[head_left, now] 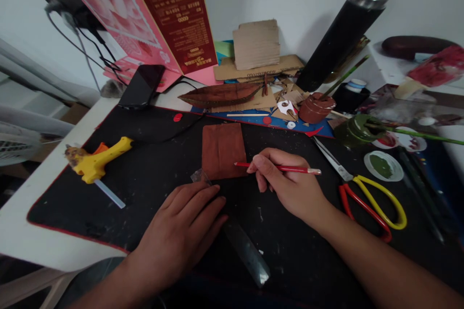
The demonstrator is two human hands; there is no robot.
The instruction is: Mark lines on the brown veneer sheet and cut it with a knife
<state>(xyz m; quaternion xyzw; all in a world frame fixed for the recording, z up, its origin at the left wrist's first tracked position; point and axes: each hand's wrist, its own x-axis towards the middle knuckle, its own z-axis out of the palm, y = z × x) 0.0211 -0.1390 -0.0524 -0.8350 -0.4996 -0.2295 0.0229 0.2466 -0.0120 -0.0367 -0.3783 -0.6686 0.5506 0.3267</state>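
Observation:
Pinched in my right hand [286,178] is a red pencil [297,169], its tip pointing left over a square reddish-brown painted piece [222,149] with a faint vertical line down it. My left hand [192,222] lies across a clear ruler [246,251], fingers together and curled over it, hiding its middle. The ruler slants, with its far end at the lower left corner of the brown piece and its near end toward me. Whether the ruler's far end overlaps the piece is hard to make out.
A yellow glue gun [97,159] lies left on the black mat [152,154]. Scissors [362,193] with red and yellow handles lie right. Behind stand a brown boat-shaped piece [221,95], a phone [142,86], paint jars [316,107], cardboard [256,44] and a black flask [340,34].

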